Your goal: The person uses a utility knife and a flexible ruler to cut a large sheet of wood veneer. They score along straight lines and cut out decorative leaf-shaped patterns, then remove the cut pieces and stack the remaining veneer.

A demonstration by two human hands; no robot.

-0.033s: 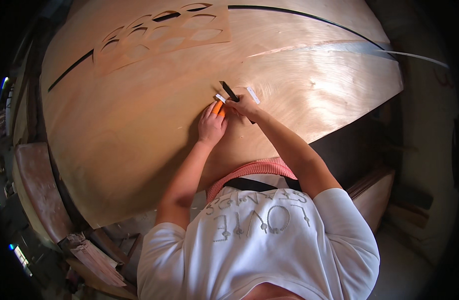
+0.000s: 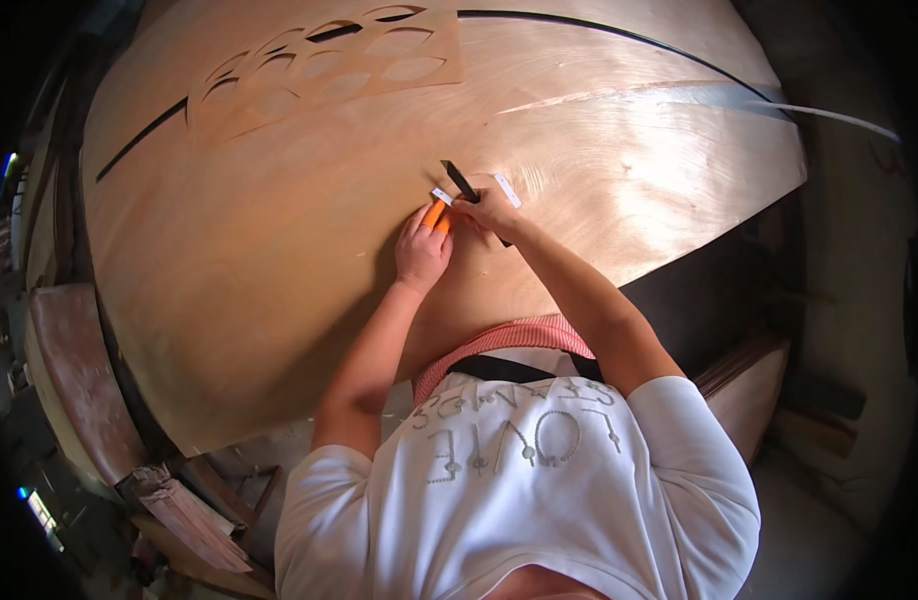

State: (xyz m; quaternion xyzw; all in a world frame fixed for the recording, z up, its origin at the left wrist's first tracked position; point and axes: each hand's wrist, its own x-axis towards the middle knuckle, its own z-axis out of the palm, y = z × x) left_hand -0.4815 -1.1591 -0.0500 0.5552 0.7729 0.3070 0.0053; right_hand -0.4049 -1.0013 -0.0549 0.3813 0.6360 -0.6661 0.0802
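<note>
Plywood sheet (image 2: pixel 279 260) fills the bench under both hands; nearest, the left hand (image 2: pixel 422 250) has fingers closed around an orange tool (image 2: pixel 438 215), the right hand (image 2: pixel 491 212) pinches a dark blade (image 2: pixel 461 181) beside small white strips (image 2: pixel 506 190). Farther off lies a cut-out template (image 2: pixel 324 70); work here looks barely begun

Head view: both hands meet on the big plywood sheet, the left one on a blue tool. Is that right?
Not quite. In the head view the tool under the left hand is orange, not blue. Both hands, the right hand included, do meet on the plywood sheet.
</note>
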